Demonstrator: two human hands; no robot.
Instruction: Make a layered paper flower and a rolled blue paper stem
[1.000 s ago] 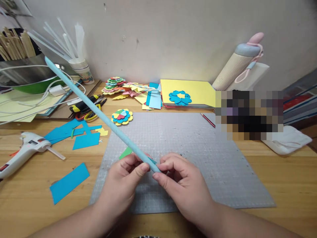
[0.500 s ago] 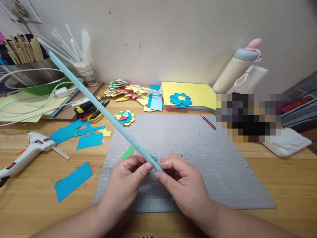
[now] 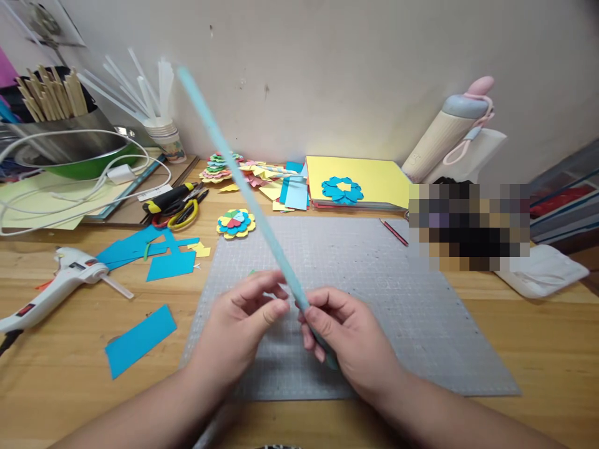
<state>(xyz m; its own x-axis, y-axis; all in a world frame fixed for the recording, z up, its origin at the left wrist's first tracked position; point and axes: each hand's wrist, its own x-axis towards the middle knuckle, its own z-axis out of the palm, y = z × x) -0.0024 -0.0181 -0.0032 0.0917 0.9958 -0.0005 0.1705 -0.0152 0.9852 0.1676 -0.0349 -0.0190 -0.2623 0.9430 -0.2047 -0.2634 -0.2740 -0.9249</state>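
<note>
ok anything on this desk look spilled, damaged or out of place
Nothing visible looks spilled, and the light-blue stick looks straight. Untidy: blue paper pieces left of the cutting mat, overlapping at odd angles. The pixelated area can't be judged.

Place: a paper-craft workspace, set up on a wooden tabletop (image 3: 552,349) against a pale, marked wall (image 3: 327,75); evidence: grey gridded cutting mat (image 3: 384,324); white glue gun (image 3: 72,287) at left; cut blue paper strip (image 3: 141,341); layered multicoloured paper flower (image 3: 236,223); stack of coloured sheets (image 3: 369,171); pencil (image 3: 393,231); translucent sticks (image 3: 150,96) in paper cups (image 3: 163,137); drinking bottle (image 3: 437,134) leaning at the wall; whether home or small studio, cannot tell.
</note>
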